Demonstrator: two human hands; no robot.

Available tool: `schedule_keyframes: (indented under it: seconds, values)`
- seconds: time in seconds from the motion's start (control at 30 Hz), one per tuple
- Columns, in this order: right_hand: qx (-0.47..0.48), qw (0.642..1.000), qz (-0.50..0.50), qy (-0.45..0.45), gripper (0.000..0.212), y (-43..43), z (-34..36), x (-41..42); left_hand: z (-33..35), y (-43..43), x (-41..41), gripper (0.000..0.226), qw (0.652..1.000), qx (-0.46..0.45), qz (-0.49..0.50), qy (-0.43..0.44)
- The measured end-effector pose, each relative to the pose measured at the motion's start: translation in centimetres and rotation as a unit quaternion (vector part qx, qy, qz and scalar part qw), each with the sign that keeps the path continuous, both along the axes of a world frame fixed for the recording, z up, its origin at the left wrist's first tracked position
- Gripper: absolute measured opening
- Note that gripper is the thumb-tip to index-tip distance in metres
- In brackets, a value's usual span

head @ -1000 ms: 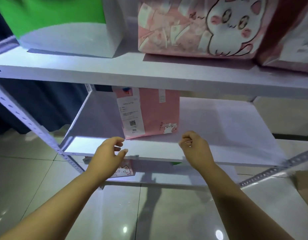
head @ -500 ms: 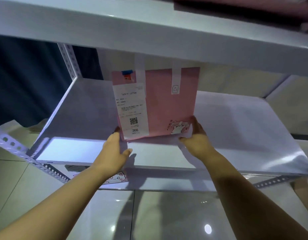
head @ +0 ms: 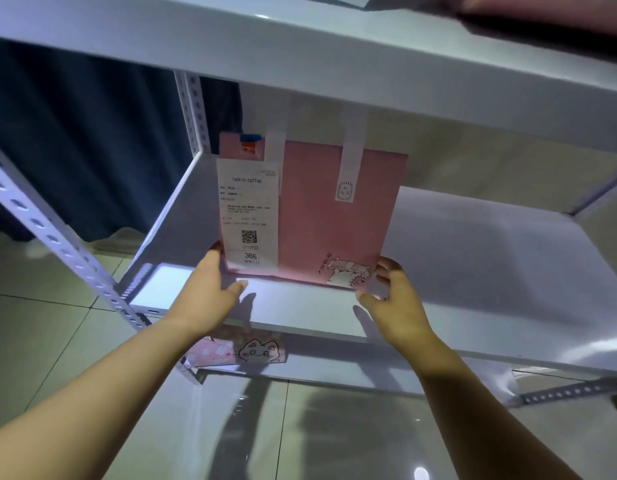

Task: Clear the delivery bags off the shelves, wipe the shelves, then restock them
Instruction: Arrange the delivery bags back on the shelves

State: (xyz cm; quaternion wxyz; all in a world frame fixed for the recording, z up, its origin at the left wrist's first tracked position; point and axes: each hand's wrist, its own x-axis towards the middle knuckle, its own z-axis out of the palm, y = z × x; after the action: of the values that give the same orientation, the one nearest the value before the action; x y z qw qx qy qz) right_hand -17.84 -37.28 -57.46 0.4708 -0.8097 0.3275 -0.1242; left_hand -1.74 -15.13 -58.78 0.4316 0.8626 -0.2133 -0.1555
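A pink delivery bag [head: 331,216] with white handles and a white receipt on its front stands upright on the middle white shelf [head: 473,265]. My left hand [head: 210,289] grips the bag's lower left corner, thumb spread under the front. My right hand [head: 393,296] holds the lower right corner by the cat drawing, fingers curled round its edge. Whether the bag still touches the shelf I cannot tell.
The upper shelf [head: 300,57] juts out just above the bag; a pink bag [head: 542,8] sits on it at top right. Another cat-print bag [head: 244,351] lies on the lower shelf. Perforated metal uprights [head: 57,244] frame the left side. Glossy tiled floor below.
My hands went from hovering in front of the shelf to both lower corners of the pink bag. The view has come closer and dipped under the upper shelf.
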Motion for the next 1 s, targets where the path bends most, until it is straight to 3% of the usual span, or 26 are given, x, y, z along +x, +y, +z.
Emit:
schedule_keyframes:
  seconds: [0.2, 0.37, 0.5, 0.57, 0.67, 0.83, 1.0]
  values:
    - [0.033, 0.999, -0.013, -0.040, 0.043, 2.5, -0.4, 0.4, -0.3, 2.4, 0.5, 0.042, 1.000, 0.000, 0.016, -0.015]
    - [0.002, 0.999, -0.015, -0.037, 0.047, 3.1, -0.7, -0.1, -0.2, 3.5, -0.1, 0.038, 0.999, 0.013, 0.026, -0.041]
    - [-0.031, 0.997, -0.039, -0.059, 0.050, 3.1, -1.2, -1.9, -1.1, 4.2, -1.9, 0.058, 0.992, -0.013, 0.107, -0.069]
    - [-0.054, 0.994, -0.040, -0.091, 0.040, 3.3, -1.8, -2.9, -2.1, 4.5, -3.1, 0.054, 0.985, -0.053, 0.124, -0.106]
    - [-0.093, 0.987, -0.015, -0.131, 0.024, 4.1, -3.3, -4.0, -4.5, 5.1, -4.9, 0.041, 0.976, -0.081, 0.117, -0.165]
    - [-0.111, 0.969, 0.065, -0.211, 0.025, 6.6, -7.0, -4.8, -10.2, 6.5, -7.5, 0.032, 0.962, -0.123, 0.115, -0.216]
    - [-0.138, 0.956, 0.122, -0.229, 0.018, 8.6, -13.1, -4.7, -17.0, 7.9, -8.3, 0.028, 0.951, -0.129, 0.106, -0.260]
